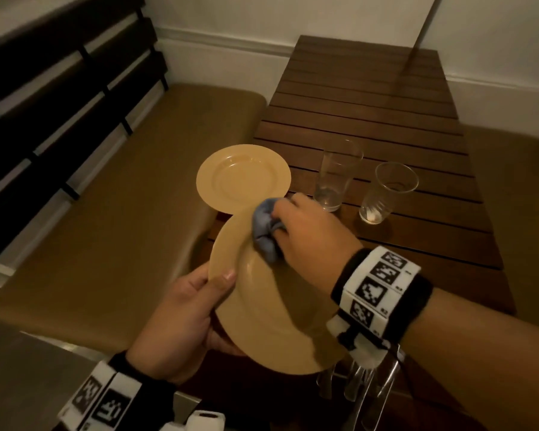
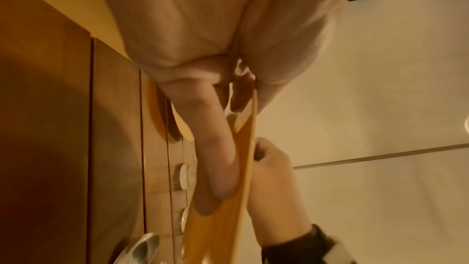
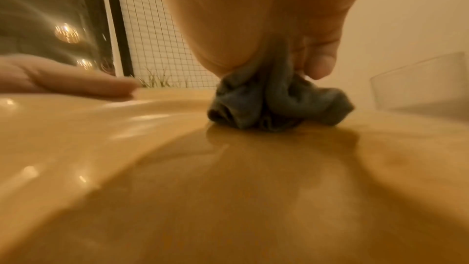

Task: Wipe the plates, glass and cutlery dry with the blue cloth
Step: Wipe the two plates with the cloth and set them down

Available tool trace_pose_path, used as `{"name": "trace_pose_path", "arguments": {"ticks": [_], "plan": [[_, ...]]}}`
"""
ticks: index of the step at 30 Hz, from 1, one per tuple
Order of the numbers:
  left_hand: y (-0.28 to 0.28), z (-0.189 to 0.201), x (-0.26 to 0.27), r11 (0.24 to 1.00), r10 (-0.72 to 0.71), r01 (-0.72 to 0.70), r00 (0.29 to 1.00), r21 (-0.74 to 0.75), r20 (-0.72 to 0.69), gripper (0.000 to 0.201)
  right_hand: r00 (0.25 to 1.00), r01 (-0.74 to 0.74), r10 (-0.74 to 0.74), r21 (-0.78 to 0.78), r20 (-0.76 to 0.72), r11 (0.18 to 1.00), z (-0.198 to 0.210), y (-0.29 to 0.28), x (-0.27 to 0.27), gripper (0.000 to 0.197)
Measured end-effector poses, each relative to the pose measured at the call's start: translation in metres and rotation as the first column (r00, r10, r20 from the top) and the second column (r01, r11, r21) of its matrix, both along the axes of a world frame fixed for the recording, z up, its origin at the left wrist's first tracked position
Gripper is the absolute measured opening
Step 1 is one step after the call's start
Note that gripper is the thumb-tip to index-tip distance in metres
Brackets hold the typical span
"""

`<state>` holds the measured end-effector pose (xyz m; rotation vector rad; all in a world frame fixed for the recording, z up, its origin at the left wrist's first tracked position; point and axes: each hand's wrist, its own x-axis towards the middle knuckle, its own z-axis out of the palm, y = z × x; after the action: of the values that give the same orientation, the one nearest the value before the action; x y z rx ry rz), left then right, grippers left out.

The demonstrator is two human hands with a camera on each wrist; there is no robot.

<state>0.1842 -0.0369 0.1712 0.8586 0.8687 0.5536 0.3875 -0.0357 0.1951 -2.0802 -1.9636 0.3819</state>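
Note:
My left hand (image 1: 181, 318) grips the near-left rim of a large yellow plate (image 1: 262, 312), thumb on top, fingers under it, holding it tilted above the table's near-left corner. In the left wrist view a finger (image 2: 218, 156) lies flat along the underside of the plate (image 2: 228, 228). My right hand (image 1: 311, 231) holds a bunched blue cloth (image 1: 265, 231) and presses it on the plate's far part; the right wrist view shows the cloth (image 3: 276, 103) against the glossy plate (image 3: 177, 178). A smaller yellow plate (image 1: 243, 177) lies at the table's left edge.
Two clear glasses (image 1: 336, 175) (image 1: 386, 191) stand on the slatted wooden table (image 1: 386, 119), right of the small plate. Shiny cutlery (image 1: 364, 390) lies near the front edge under my right wrist. A tan bench cushion (image 1: 106, 213) runs along the left.

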Motion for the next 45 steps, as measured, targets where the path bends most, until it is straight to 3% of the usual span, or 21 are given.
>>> {"name": "trace_pose_path", "arguments": {"ticks": [4, 8, 11, 13, 16, 18, 22, 24, 26, 33, 35, 38, 42, 45], "plan": [[0.006, 0.006, -0.007, 0.997, 0.064, -0.064, 0.998, 0.036, 0.007, 0.027, 0.982, 0.132, -0.114, -0.116, 0.148, 0.984, -0.008, -0.003, 0.026, 0.028], [0.009, 0.006, -0.010, 0.990, 0.141, -0.141, 0.990, 0.026, 0.018, 0.025, 0.987, 0.134, -0.098, -0.315, 0.129, 0.940, -0.005, -0.022, 0.019, 0.020], [0.010, 0.002, -0.010, 0.983, 0.182, -0.183, 0.983, 0.026, 0.007, 0.024, 0.999, 0.046, -0.052, -0.378, -0.006, 0.925, -0.004, -0.043, -0.002, 0.007], [0.008, -0.001, -0.006, 0.982, 0.187, -0.187, 0.982, 0.024, -0.009, 0.026, 0.991, -0.039, 0.001, -0.283, -0.132, 0.958, -0.001, -0.054, -0.019, 0.020], [0.000, -0.002, 0.003, 0.993, 0.116, -0.116, 0.993, -0.003, -0.015, 0.028, 0.944, -0.085, 0.032, -0.150, -0.327, 0.985, 0.008, -0.045, -0.035, 0.008], [-0.003, -0.001, 0.005, 0.996, 0.085, -0.085, 0.996, -0.010, -0.007, 0.027, 0.972, -0.041, 0.018, -0.091, -0.235, 0.995, 0.012, -0.026, -0.035, 0.013], [-0.008, -0.002, 0.004, 0.998, 0.065, -0.065, 0.998, 0.000, -0.011, 0.027, 0.972, 0.164, -0.182, -0.126, -0.148, 0.978, 0.013, 0.008, -0.010, 0.013], [-0.011, -0.002, 0.003, 0.997, 0.069, -0.069, 0.998, 0.037, -0.007, 0.027, 0.965, 0.258, -0.262, -0.178, 0.002, 0.950, 0.004, 0.013, 0.008, 0.026], [-0.011, -0.002, 0.003, 0.994, 0.082, -0.082, 0.997, 0.078, -0.004, 0.027, 0.942, 0.336, -0.328, -0.262, 0.075, 0.905, -0.002, 0.010, 0.018, 0.026], [-0.006, -0.001, 0.001, 0.979, 0.155, -0.148, 0.987, 0.143, -0.038, 0.027, 0.925, 0.378, -0.360, -0.368, 0.120, 0.850, -0.006, -0.007, 0.024, 0.032], [-0.003, 0.003, 0.000, 0.981, 0.108, -0.098, 0.993, 0.169, -0.051, 0.025, 0.929, 0.369, -0.359, -0.310, 0.090, 0.876, -0.004, 0.000, 0.027, 0.031], [0.000, 0.008, 0.001, 0.988, 0.023, -0.015, 0.998, 0.151, -0.051, 0.024, 0.951, 0.300, -0.303, -0.055, -0.066, 0.952, -0.001, 0.006, 0.022, 0.021], [-0.003, 0.005, 0.004, 0.992, -0.008, 0.015, 0.999, 0.128, -0.049, 0.024, 0.976, 0.048, 0.011, 0.265, -0.217, 0.963, 0.016, 0.007, -0.005, 0.005], [-0.004, 0.003, 0.005, 0.991, 0.016, -0.009, 0.999, 0.137, -0.050, 0.024, 0.977, -0.053, 0.099, 0.231, -0.190, 0.971, 0.022, 0.018, -0.006, 0.018]]}}
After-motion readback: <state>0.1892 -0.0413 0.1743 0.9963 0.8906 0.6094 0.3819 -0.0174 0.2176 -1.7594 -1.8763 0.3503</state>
